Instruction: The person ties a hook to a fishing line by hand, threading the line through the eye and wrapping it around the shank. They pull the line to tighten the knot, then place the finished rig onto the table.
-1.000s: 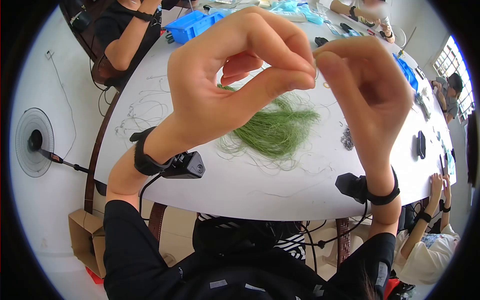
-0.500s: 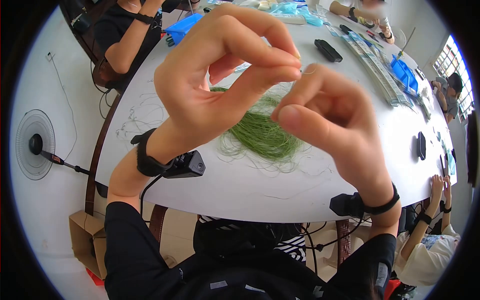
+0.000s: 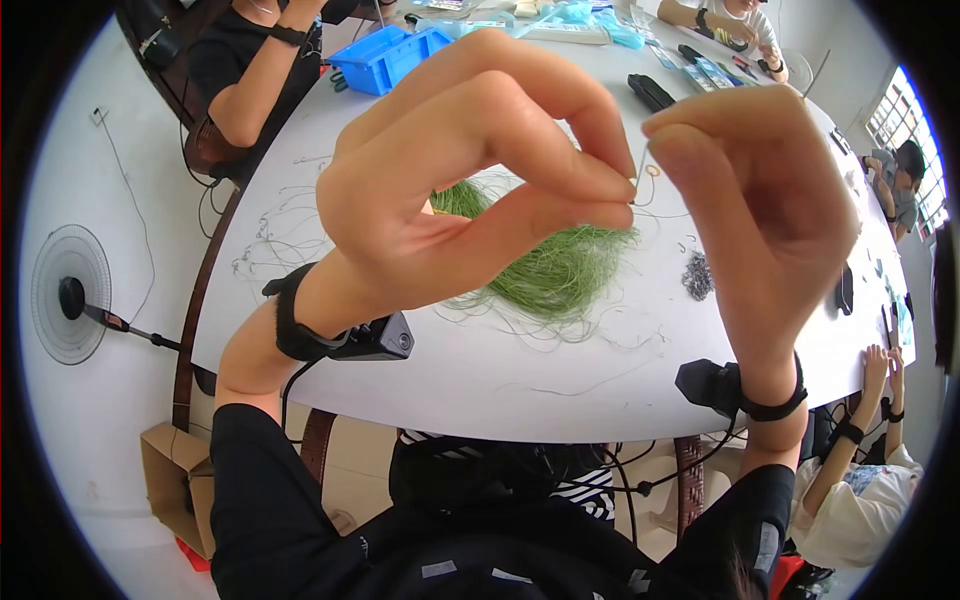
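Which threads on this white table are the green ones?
The dense heap partly hidden behind the left hand; the loose strands farther left on the table are sparse and greyish.

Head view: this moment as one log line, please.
left hand: pinching thin strand | right hand: pinched, thin strand reaching it | green bundle: on white table | dark pile: also there

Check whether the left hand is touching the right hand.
Apart: in the head view, white tabletop shows between the left hand and the right hand, with a thin strand crossing the narrow gap.
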A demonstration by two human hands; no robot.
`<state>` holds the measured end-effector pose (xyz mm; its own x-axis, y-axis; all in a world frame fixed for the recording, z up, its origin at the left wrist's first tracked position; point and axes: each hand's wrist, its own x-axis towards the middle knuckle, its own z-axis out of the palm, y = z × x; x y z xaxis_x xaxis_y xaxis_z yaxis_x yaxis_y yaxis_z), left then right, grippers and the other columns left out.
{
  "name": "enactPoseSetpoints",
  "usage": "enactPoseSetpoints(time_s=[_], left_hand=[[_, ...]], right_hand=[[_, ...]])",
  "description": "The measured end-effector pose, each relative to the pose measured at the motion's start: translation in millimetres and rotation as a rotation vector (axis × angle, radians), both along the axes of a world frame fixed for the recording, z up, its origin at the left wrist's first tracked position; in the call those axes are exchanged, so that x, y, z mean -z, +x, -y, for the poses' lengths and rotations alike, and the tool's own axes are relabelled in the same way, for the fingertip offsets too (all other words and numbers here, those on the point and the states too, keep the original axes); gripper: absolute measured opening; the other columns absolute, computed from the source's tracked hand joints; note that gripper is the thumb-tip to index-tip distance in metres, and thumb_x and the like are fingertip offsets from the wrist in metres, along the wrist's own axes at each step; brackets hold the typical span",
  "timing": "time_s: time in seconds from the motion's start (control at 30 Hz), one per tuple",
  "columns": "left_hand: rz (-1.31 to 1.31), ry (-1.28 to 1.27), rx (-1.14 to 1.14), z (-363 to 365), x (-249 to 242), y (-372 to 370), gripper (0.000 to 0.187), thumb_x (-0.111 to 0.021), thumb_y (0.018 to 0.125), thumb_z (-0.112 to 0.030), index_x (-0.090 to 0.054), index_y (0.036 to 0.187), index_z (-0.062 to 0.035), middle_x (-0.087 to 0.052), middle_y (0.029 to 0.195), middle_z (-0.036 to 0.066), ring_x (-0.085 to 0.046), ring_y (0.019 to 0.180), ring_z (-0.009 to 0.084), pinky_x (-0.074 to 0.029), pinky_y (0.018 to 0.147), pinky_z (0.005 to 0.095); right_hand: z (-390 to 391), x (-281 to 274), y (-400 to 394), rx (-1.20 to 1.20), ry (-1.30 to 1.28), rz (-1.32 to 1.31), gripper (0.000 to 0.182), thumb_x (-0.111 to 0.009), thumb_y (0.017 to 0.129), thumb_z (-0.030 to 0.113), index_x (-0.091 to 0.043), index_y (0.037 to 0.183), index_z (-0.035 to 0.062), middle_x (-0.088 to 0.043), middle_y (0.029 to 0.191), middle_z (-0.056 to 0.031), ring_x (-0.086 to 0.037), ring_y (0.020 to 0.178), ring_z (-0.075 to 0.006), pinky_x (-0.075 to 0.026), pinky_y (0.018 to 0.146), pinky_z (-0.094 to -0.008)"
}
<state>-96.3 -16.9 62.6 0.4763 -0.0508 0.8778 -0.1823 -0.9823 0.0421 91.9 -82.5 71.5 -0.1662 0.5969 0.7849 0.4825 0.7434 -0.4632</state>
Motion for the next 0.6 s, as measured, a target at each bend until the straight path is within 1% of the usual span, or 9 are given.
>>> enactPoseSetpoints(time_s=[0.13, 0.2, 0.3, 0.4, 0.5, 0.6], left_hand=[[0.020, -0.079, 0.027, 1.6, 2.8, 2.0, 0.016, -0.065, 0.073, 0.009, -0.056, 0.084, 0.0019, -0.054, 0.096, 0.015, -0.053, 0.072, 0.0114, -0.045, 0.066, 0.0227], [0.024, -0.089, 0.023, 2.2, 2.4, 2.8, 0.015, -0.064, 0.074, 0.009, -0.056, 0.084, 0.0016, -0.054, 0.096, 0.015, -0.053, 0.072, 0.0112, -0.046, 0.065, 0.0227], [0.035, -0.052, 0.002, 2.4, -0.3, 3.5, 0.015, -0.065, 0.073, 0.008, -0.056, 0.082, 0.0012, -0.054, 0.095, 0.015, -0.053, 0.071, 0.0110, -0.046, 0.064, 0.0224], [0.046, -0.022, 0.001, 1.2, -1.7, 3.1, 0.014, -0.066, 0.073, 0.006, -0.056, 0.081, 0.0009, -0.054, 0.094, 0.014, -0.053, 0.071, 0.0107, -0.045, 0.064, 0.0220], [0.064, -0.032, 0.011, 1.1, -1.8, 3.2, 0.013, -0.066, 0.074, 0.005, -0.056, 0.081, 0.0011, -0.055, 0.093, 0.014, -0.052, 0.071, 0.0110, -0.045, 0.064, 0.0217], [0.051, 0.005, -0.016, -5.9, -4.3, -6.0, 0.011, -0.066, 0.075, 0.003, -0.057, 0.082, 0.0017, -0.055, 0.093, 0.014, -0.053, 0.071, 0.0119, -0.045, 0.065, 0.0219]], right_hand=[[-13.1, 7.4, -4.0, -0.175, -0.276, -0.143, 0.008, -0.059, 0.086, 0.008, -0.056, 0.086, -0.0003, -0.059, 0.075, -0.0010, -0.047, 0.062, -0.0003, -0.034, 0.053, -0.0142], [-15.1, 7.4, -5.6, -0.279, -0.387, -0.216, 0.015, -0.058, 0.087, 0.016, -0.056, 0.084, 0.0017, -0.053, 0.067, 0.0035, -0.038, 0.054, 0.0010, -0.026, 0.048, -0.0152], [-16.1, 6.0, -8.2, -0.390, -0.499, -0.317, 0.015, -0.058, 0.087, 0.017, -0.056, 0.085, 0.0022, -0.049, 0.063, 0.0065, -0.031, 0.051, 0.0011, -0.019, 0.045, -0.0173], [-16.5, 7.6, -9.8, -0.456, -0.601, -0.374, 0.015, -0.056, 0.087, 0.016, -0.056, 0.085, 0.0015, -0.047, 0.062, 0.0075, -0.030, 0.050, 0.0010, -0.017, 0.045, -0.0183], [-15.9, 4.6, -8.5, -0.418, -0.526, -0.355, 0.017, -0.057, 0.086, 0.018, -0.057, 0.085, 0.0006, -0.047, 0.061, 0.0076, -0.030, 0.050, 0.0009, -0.018, 0.045, -0.0183], [-12.5, -0.7, -1.3, -0.350, -0.423, -0.229, 0.021, -0.059, 0.085, 0.021, -0.059, 0.086, -0.0006, -0.047, 0.059, 0.0077, -0.031, 0.050, 0.0011, -0.019, 0.046, -0.0169]])
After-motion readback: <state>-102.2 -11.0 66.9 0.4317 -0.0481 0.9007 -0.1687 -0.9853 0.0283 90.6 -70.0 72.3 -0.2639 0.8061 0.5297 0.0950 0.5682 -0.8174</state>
